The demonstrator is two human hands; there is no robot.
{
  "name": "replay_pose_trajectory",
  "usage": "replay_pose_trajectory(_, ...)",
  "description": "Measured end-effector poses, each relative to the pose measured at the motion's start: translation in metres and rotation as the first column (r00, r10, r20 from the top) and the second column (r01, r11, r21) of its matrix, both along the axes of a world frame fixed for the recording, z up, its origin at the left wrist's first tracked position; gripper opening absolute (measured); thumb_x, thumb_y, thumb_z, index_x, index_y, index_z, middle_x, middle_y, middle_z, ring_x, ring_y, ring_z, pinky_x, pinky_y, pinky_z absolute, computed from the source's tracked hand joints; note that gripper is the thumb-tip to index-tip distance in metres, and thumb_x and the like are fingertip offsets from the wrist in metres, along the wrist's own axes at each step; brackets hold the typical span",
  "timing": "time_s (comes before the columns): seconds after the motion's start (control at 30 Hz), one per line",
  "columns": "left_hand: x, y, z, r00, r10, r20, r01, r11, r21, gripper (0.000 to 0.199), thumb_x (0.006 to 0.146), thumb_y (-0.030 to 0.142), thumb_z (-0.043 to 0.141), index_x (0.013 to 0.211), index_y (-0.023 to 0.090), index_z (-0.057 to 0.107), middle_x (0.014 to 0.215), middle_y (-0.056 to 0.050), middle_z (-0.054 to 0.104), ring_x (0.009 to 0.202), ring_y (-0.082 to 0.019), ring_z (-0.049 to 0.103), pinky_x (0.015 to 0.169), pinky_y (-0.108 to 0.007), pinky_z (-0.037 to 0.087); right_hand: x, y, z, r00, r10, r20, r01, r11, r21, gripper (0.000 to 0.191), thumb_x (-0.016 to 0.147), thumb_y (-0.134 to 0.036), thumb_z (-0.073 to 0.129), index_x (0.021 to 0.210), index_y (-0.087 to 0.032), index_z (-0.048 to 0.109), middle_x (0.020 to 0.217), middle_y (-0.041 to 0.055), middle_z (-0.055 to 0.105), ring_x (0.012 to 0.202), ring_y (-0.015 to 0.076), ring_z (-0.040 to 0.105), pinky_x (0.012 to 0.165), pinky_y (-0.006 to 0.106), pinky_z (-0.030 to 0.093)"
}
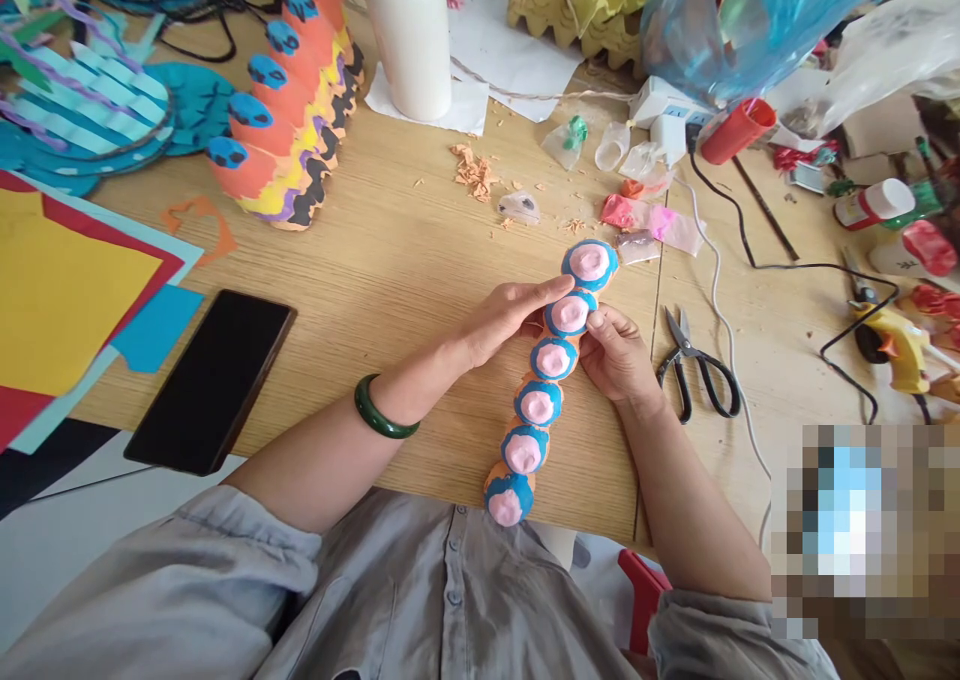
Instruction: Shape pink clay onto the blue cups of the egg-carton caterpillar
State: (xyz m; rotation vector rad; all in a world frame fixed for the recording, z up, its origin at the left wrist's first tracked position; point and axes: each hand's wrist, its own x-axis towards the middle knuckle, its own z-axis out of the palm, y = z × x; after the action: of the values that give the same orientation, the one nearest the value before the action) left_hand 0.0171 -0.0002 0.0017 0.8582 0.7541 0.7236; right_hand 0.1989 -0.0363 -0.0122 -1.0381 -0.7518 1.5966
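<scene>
While left hand [502, 320] lies open on the egg-carton strip [538, 402], right hand [613, 355] gripping it

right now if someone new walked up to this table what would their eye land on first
Most likely the painted egg-carton strip in the middle of the wooden table, its cups ringed in blue with pink centres, with the left hand laid on it and the right hand pinching it. Next, at the top left, comes the big orange, yellow and blue craft piece. The yellow glue gun at the right edge also stands out.
</scene>
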Motion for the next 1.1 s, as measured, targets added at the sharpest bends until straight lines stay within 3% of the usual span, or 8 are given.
replay_pose_trajectory(0.23,-0.0017,0.0017,0.0046,0.976,0.003,-0.219,0.03,0.988,0.148,0.052,0.076,0.064,0.084,0.075,0.017,0.062,0.077,0.001,0.059,0.077,-0.014,0.054,0.076,-0.029,0.044,-0.0036,0.0016,0.0016,0.998,-0.057,0.018,0.057,0.998,-0.001,0.042,0.058,-0.055,0.105,0.061,-0.026,0.075,0.065,-0.0051,0.074,0.056,0.0103,0.062,0.055,0.023,0.056)
replay_pose_trajectory(0.4,-0.0008,0.0011,0.0042,0.99,-0.014,-0.139,0.032,0.991,0.129,0.052,0.081,0.067,0.078,0.083,0.016,0.066,0.086,-0.002,0.065,0.085,-0.016,0.058,0.081,-0.031,0.048,-0.0044,0.0004,0.0011,0.998,-0.047,0.052,0.046,0.999,0.029,0.042,0.062,-0.058,0.102,0.063,-0.026,0.074,0.063,-0.0046,0.071,0.054,0.0113,0.059,0.054,0.026,0.056)
replay_pose_trajectory(0.6,-0.0002,0.0004,0.0071,0.977,0.032,-0.21,0.011,0.98,0.2,0.059,0.077,0.072,0.08,0.072,0.018,0.058,0.072,0.001,0.055,0.07,-0.012,0.047,0.069,-0.029,0.038,-0.0053,0.0003,-0.0008,0.997,-0.022,0.068,0.017,0.998,0.062,0.043,0.067,-0.06,0.1,0.063,-0.026,0.073,0.061,-0.0047,0.068,0.056,0.013,0.062,0.057,0.028,0.058)
replay_pose_trajectory(0.8,0.0027,-0.0007,0.0057,0.974,0.079,-0.213,-0.034,0.978,0.207,0.066,0.068,0.077,0.086,0.072,0.018,0.058,0.072,0.001,0.056,0.071,-0.012,0.048,0.067,-0.028,0.037,-0.0057,0.0001,-0.0009,0.998,-0.026,0.057,0.022,0.997,0.075,0.042,0.068,-0.059,0.1,0.063,-0.026,0.073,0.063,-0.0048,0.069,0.055,0.0113,0.06,0.057,0.027,0.058)
replay_pose_trajectory(0.93,0.0021,-0.0007,0.0034,0.987,0.054,-0.152,-0.022,0.979,0.205,0.068,0.073,0.081,0.082,0.073,0.018,0.057,0.073,0.001,0.053,0.071,-0.013,0.047,0.069,-0.029,0.038,-0.0052,-0.0004,-0.0016,0.997,-0.046,0.064,0.041,0.996,0.084,0.041,0.072,-0.061,0.097,0.069,-0.026,0.075,0.065,-0.0046,0.068,0.058,0.012,0.06,0.057,0.028,0.058)
replay_pose_trajectory(1.1,0.0031,0.0006,0.0007,0.984,0.09,-0.154,-0.065,0.984,0.166,0.061,0.074,0.072,0.087,0.074,0.017,0.06,0.073,0.002,0.055,0.071,-0.012,0.049,0.068,-0.028,0.039,-0.0058,0.0,-0.0005,0.998,-0.055,0.034,0.053,0.996,0.069,0.039,0.074,-0.06,0.095,0.073,-0.027,0.075,0.072,-0.0036,0.072,0.062,0.013,0.064,0.057,0.027,0.059)
